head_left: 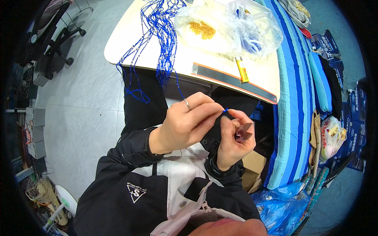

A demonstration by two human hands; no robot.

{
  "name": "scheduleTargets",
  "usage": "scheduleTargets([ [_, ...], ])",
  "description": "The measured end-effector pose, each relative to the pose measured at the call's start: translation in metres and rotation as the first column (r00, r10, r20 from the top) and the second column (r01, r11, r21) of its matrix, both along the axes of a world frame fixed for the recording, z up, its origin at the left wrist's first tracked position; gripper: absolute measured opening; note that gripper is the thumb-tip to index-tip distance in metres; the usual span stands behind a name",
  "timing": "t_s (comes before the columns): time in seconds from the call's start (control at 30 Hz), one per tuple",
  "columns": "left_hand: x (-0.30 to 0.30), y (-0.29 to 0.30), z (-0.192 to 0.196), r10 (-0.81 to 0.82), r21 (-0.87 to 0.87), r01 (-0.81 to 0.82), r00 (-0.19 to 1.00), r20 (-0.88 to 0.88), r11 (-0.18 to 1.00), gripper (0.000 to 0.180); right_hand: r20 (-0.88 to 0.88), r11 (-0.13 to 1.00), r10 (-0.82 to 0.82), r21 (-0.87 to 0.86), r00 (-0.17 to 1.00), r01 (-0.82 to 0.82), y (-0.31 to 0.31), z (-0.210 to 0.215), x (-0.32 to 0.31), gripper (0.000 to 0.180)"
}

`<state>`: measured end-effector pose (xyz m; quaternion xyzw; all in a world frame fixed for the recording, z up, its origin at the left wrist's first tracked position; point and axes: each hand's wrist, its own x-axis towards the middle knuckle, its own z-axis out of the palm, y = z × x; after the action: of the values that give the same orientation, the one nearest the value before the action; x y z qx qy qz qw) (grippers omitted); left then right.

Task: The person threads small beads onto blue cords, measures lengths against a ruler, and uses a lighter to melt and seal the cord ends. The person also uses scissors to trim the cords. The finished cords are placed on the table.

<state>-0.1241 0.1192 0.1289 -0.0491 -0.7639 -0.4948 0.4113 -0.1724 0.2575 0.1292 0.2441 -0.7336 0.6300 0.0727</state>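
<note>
My left hand (189, 122), with a ring on one finger, pinches a thin blue cord (179, 87) that runs down from the table edge. Between the two hands' fingertips shows a small piece of blue cord, perhaps a knot or loop. My right hand (235, 138) pinches the cord there with thumb and forefinger. Tucked in its curled fingers is a small dark tool (243, 134) with pointed metal ends, perhaps thread snips; most of it is hidden. A tangled bundle of blue cords (167, 47) with small beads lies on the white table (122, 45), some strands hanging over its edge.
Gold beads (202, 30) lie on a clear plastic bag; another clear bag (256, 31) holds something blue. A dark ruler (232, 80) and a yellow lighter (241, 70) lie near the table's front edge. Blue striped bedding (297, 102) is at right, an office chair (55, 43) at far left.
</note>
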Motion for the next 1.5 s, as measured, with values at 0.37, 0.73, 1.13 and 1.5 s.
scheduleTargets([
  [0.37, 0.004, -0.002, 0.006, -0.04, 0.203, 0.029, 0.998, 0.051, 0.979, 0.009, -0.362, 0.967, 0.062, 0.254, 0.93, 0.034, 0.011, 0.011, -0.001, 0.038],
  [0.73, 0.007, -0.002, 0.008, -0.046, 0.194, 0.032, 0.997, 0.066, 0.98, 0.009, -0.384, 0.967, -0.014, 0.23, 0.923, 0.11, 0.009, 0.008, 0.0, 0.04],
  [1.13, 0.007, -0.002, 0.008, -0.035, 0.186, 0.023, 0.998, 0.061, 0.982, 0.01, -0.403, 0.963, -0.002, 0.245, 0.915, 0.11, 0.01, 0.009, -0.001, 0.042],
  [1.5, 0.009, -0.005, 0.009, -0.033, 0.133, 0.023, 0.996, 0.079, 0.991, 0.012, -0.507, 0.95, 0.029, 0.282, 0.862, 0.134, 0.013, 0.008, -0.009, 0.043],
])
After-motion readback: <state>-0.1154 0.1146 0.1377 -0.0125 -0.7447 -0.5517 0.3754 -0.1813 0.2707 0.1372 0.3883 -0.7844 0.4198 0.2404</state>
